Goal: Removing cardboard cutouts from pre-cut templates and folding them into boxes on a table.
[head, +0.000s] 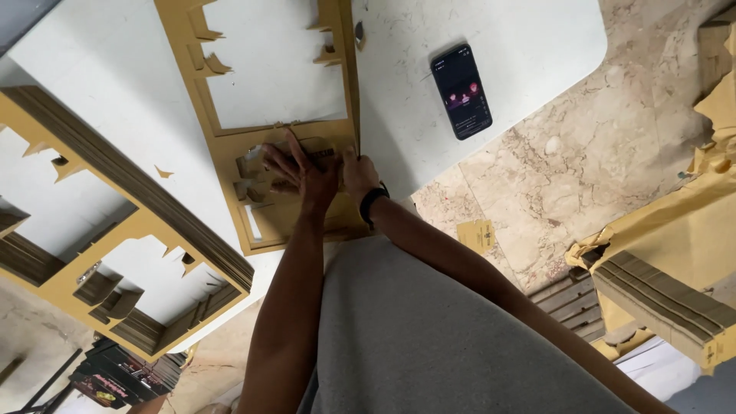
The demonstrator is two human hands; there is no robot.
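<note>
Left hand point(300, 172): fingers spread and extended, palm down, pressed flat on the lower section of a tan die-cut cardboard sheet point(230, 142). It grasps nothing; it only bears on the surface beside the small cut-out tabs.

Right hand point(357, 170): partly closed, fingers curled at the sheet's right edge near its lower corner. Whether the edge is pinched cannot be told from this angle. A black wristband point(372, 203) sits on that wrist.

The cardboard sheet lies flat on a white table point(537, 46), running from the near table edge, directly ahead of the person's grey-clad torso, to the far side. It has large rectangular openings with notched tabs.

Left of it, on the same table, a thick stack of die-cut cardboard frames point(146, 222) of the same colour and pattern rests with its layered edges visible.

A black phone point(461, 91) with a lit screen lies on the table, well apart to the right of the sheet.

On the marble floor point(583, 153), a small yellow rectangular label point(476, 235) lies near the right forearm. Further right, bundles of cardboard in torn yellow-brown paper wrapping point(675, 230) stand stacked.
</note>
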